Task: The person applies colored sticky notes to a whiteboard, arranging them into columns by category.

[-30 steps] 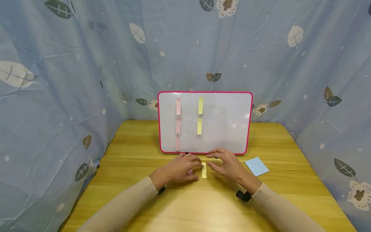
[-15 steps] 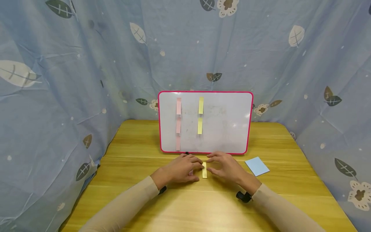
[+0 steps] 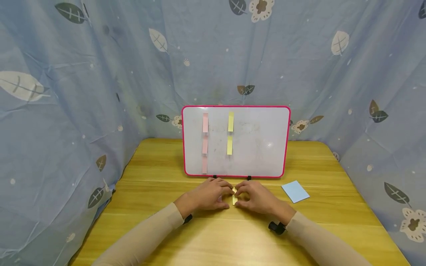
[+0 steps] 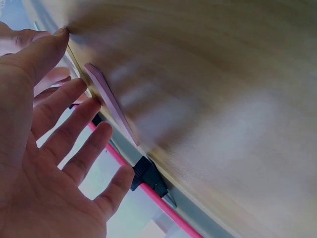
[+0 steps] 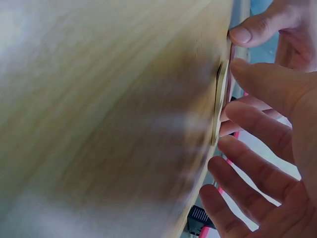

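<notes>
On the table between the hands lies a narrow yellow sticky-note pad, partly covered by fingers. My right hand has come in from the right, its thumb and index fingertips right at this yellow pad; in the right wrist view the fingers are spread beside the pad. My left hand hovers over a narrow pink sticky-note pad, mostly hidden in the head view. The left wrist view shows the pink pad lying flat below loosely spread fingers, with the thumb reaching past it.
Behind the hands stands a whiteboard with a pink frame and black feet. Three pink strips run down its left part, two yellow strips beside them. A blue sticky-note pad lies right of the right hand.
The right hand has moved left and closer in, its fingertips now over the yellow pad. The left hand has stayed nearly still.
</notes>
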The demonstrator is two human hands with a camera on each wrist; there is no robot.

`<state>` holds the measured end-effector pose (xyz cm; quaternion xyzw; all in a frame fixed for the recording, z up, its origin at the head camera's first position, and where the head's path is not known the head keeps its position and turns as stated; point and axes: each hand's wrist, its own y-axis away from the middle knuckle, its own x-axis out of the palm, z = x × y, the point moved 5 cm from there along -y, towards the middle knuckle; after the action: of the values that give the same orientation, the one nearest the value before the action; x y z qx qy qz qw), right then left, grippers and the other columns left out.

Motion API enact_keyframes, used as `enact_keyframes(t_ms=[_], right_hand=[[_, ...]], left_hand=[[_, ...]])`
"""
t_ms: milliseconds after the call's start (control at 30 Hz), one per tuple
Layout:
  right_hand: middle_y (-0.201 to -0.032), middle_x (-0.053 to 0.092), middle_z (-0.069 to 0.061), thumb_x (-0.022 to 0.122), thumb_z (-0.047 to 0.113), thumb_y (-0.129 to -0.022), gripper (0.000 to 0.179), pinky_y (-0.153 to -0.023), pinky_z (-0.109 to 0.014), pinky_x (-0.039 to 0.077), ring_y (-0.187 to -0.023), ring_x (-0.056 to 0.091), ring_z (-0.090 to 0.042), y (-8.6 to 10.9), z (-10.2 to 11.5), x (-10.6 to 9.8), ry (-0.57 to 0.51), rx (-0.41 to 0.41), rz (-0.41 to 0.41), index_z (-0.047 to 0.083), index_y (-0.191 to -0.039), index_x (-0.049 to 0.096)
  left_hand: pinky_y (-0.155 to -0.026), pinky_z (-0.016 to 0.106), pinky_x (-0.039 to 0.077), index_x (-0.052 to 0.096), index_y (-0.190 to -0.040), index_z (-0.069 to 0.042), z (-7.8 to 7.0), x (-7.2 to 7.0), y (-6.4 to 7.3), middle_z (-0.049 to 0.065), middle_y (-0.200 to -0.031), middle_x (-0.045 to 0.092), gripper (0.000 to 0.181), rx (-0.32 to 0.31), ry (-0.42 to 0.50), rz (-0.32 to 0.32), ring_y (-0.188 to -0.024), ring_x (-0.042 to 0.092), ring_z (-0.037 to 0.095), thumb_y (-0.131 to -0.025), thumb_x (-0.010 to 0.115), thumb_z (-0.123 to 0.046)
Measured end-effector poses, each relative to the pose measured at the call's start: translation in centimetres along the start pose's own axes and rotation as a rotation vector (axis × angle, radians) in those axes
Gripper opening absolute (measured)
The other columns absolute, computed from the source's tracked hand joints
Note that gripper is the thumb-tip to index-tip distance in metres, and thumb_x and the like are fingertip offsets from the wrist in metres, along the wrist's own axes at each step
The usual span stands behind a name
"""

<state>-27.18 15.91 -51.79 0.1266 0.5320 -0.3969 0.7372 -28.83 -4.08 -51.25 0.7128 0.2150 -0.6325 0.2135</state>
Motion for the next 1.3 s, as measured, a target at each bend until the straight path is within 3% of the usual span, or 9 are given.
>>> enact_keyframes(t_ms=[567, 767, 1033, 1300], right_hand=[[-0.139, 0.083, -0.009, 0.097, 0.031, -0.099, 0.015, -0.112, -0.055, 0.065, -0.129, 0.08, -0.032, -0.4, 0.0, 0.5, 0.022, 0.039, 0.034, 0.02, -0.107, 0.09], [-0.139, 0.084, -0.011, 0.091, 0.023, -0.104, 0.005, -0.11, -0.054, 0.066, -0.128, 0.081, -0.033, -0.6, 0.2, 0.3, -0.01, 0.033, 0.038, 0.019, -0.107, 0.092], [-0.134, 0.087, -0.01, 0.084, 0.011, -0.106, 0.009, -0.101, -0.045, 0.069, -0.119, 0.084, -0.029, -0.8, 0.2, 0.0, -0.024, 0.063, 0.012, 0.016, -0.102, 0.091], [-0.118, 0.09, -0.006, 0.084, 0.006, -0.101, 0.01, -0.087, -0.028, 0.065, -0.102, 0.084, -0.019, -1.0, 0.1, 0.2, -0.04, 0.105, -0.05, 0.015, -0.097, 0.088]], left_hand=[[-0.126, 0.054, 0.054, 0.076, -0.154, -0.024, -0.3, -0.1, -0.1, -0.004, -0.165, 0.07, 0.053, -0.03, 0.01, 0.014, -0.156, 0.062, 0.023, -0.11, 0.08, -0.054], [-0.124, 0.053, 0.056, 0.077, -0.152, -0.024, -0.4, -0.3, -0.1, -0.004, -0.164, 0.07, 0.051, -0.025, 0.007, 0.007, -0.154, 0.064, 0.023, -0.11, 0.08, -0.053], [-0.122, 0.053, 0.057, 0.08, -0.146, -0.029, -0.5, -0.1, -0.6, -0.006, -0.158, 0.073, 0.042, -0.063, -0.011, -0.022, -0.149, 0.067, 0.021, -0.113, 0.076, -0.055], [-0.114, 0.05, 0.058, 0.087, -0.126, -0.028, -1.1, -0.1, -1.3, -0.009, -0.138, 0.081, 0.031, -0.147, 0.022, -0.091, -0.132, 0.072, 0.019, -0.109, 0.082, -0.053]])
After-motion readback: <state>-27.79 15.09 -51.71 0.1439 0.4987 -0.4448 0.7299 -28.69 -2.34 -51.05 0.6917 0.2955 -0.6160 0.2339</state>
